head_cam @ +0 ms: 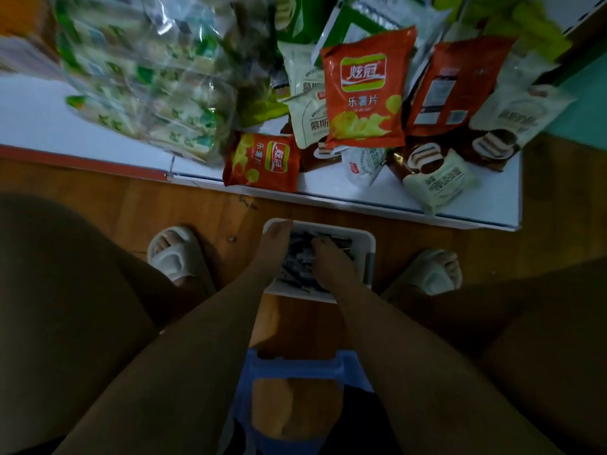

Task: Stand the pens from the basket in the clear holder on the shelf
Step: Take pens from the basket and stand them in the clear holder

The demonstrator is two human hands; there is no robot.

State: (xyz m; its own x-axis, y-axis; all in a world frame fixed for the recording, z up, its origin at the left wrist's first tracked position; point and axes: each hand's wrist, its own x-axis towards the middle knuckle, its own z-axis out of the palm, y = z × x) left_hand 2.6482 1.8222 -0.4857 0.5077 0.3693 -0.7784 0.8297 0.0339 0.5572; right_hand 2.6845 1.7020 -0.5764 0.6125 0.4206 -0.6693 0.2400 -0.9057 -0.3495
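Both down in the white basket point(367, 242) on the wooden floor: left hand point(275, 245) straight-fingered along its left rim, right hand point(329, 261) curled into the dark pens point(297, 257), grip unclear.

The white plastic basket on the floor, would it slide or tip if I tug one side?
The white plastic basket is low and wide, so tipping seems unlikely. On the smooth wooden floor it probably slides easily. It looks light, though the dark pens add some weight.
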